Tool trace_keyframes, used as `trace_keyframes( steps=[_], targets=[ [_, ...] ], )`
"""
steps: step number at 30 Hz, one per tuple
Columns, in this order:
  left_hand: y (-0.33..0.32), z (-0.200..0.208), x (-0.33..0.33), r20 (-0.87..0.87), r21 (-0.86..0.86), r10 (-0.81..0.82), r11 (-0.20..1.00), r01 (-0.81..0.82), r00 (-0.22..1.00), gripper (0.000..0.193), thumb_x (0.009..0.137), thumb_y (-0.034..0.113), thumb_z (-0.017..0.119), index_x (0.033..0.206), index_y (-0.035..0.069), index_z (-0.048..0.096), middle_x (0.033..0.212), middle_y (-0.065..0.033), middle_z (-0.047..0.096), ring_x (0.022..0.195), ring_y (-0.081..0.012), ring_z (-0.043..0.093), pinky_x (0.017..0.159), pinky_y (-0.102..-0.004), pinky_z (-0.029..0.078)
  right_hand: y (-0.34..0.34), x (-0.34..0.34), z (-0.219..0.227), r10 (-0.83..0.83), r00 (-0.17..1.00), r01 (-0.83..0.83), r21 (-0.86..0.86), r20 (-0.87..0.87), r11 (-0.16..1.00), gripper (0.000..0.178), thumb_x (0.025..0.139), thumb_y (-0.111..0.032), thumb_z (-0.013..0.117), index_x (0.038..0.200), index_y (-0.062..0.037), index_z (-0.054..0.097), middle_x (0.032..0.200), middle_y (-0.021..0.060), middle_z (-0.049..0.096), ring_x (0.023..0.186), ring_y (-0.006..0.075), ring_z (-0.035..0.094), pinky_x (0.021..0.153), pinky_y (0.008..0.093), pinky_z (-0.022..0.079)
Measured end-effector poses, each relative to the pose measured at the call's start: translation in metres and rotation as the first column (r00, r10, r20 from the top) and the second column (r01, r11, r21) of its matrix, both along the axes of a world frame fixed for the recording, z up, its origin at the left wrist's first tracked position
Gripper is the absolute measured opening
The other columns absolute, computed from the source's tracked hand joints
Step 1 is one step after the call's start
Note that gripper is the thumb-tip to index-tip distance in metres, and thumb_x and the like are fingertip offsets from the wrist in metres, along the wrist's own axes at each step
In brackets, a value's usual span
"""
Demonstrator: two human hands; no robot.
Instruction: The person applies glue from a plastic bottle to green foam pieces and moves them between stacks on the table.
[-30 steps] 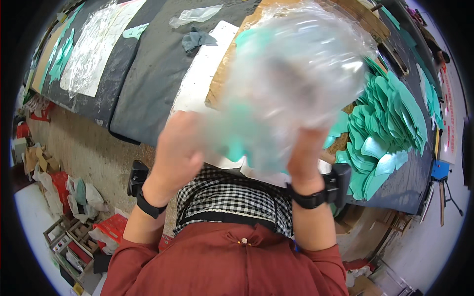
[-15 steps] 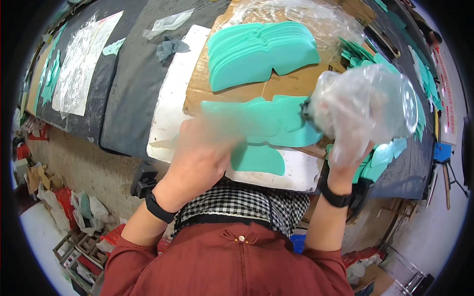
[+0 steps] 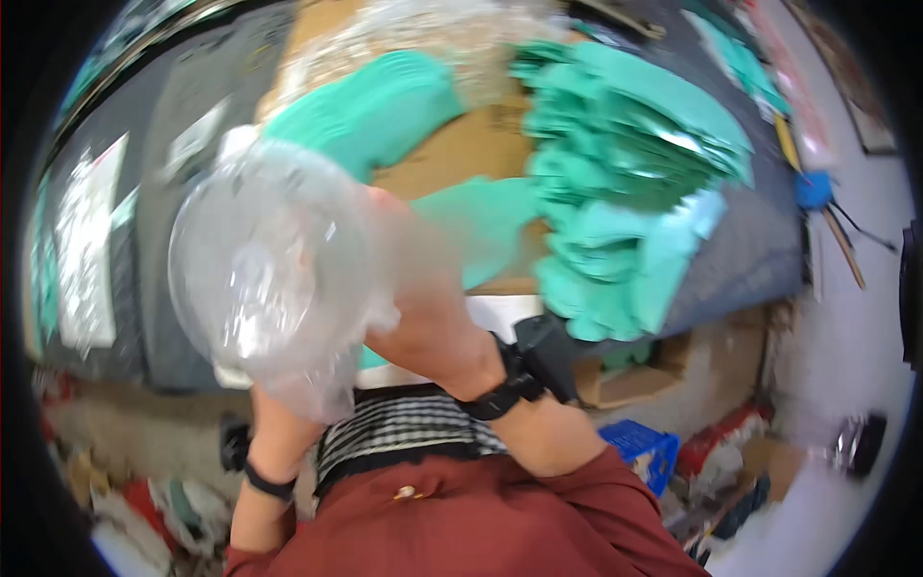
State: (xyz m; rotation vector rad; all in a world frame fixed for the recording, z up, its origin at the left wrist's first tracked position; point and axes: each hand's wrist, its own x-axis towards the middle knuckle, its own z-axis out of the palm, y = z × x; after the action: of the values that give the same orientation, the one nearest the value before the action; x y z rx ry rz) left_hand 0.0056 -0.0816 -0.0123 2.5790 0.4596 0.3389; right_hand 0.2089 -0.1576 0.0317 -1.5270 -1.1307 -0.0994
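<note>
A clear, round plastic container (image 3: 274, 260) with crumpled clear plastic around it is raised over the left part of the table. My left hand (image 3: 288, 409) holds it from below; its fingers are mostly hidden behind the plastic. Close against the container's right side is my right hand (image 3: 423, 298), smeared by motion, so its fingers cannot be made out. Beyond my right hand lies a flat green curved sheet piece (image 3: 486, 216), partly covered. A neat stack of like green pieces (image 3: 370, 106) sits farther back on brown cardboard (image 3: 433, 159).
A large, untidy heap of green pieces (image 3: 625, 183) covers the table's right side. Clear plastic film (image 3: 413, 29) lies at the back. A white sheet under film (image 3: 91, 240) rests at the far left. Under the table's right side are a blue crate (image 3: 639, 452) and a wooden box (image 3: 639, 380).
The clear container has gone from my right hand at the right to my left hand at the left. My right hand has moved in toward the middle. The view has turned right.
</note>
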Motion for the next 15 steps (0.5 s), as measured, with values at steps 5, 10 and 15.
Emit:
trace_keyframes(
  steps=[5,10,15],
  targets=[
    [0.017,0.016,0.014,0.002,-0.068,0.081,0.994,-0.081,0.997,0.041,0.089,0.001,0.068,0.13,0.002,0.066,0.125,-0.0168,0.063,0.12,-0.0373,0.057,0.104,-0.0433,0.045,-0.049,0.072,0.005,-0.385,0.922,0.381,0.066,0.052,0.922,0.052,0.076,-0.001,0.078,0.126,-0.0045,0.063,0.118,0.0173,0.07,0.104,0.0405,0.069,0.086,0.0432,0.058],
    [0.033,0.001,0.036,-0.084,-0.176,0.155,0.97,-0.167,0.984,0.049,0.097,0.014,0.071,0.143,0.004,0.059,0.141,-0.0173,0.054,0.128,-0.0364,0.055,0.109,-0.0427,0.043,-0.082,0.052,-0.009,-0.387,0.913,0.39,0.001,0.125,0.921,0.049,0.078,-0.008,0.079,0.125,-0.0059,0.066,0.123,0.016,0.069,0.11,0.038,0.068,0.093,0.043,0.057],
    [0.057,-0.029,0.028,0.082,-0.074,0.134,0.989,-0.128,0.988,0.045,0.089,0.013,0.072,0.131,0.001,0.062,0.127,-0.0182,0.06,0.119,-0.0364,0.058,0.102,-0.0394,0.046,-0.066,-0.019,-0.003,-0.157,0.977,0.155,0.025,0.142,0.988,0.044,0.081,-0.011,0.077,0.124,-0.0073,0.068,0.122,0.017,0.067,0.112,0.0366,0.068,0.097,0.0447,0.057]
  ],
)
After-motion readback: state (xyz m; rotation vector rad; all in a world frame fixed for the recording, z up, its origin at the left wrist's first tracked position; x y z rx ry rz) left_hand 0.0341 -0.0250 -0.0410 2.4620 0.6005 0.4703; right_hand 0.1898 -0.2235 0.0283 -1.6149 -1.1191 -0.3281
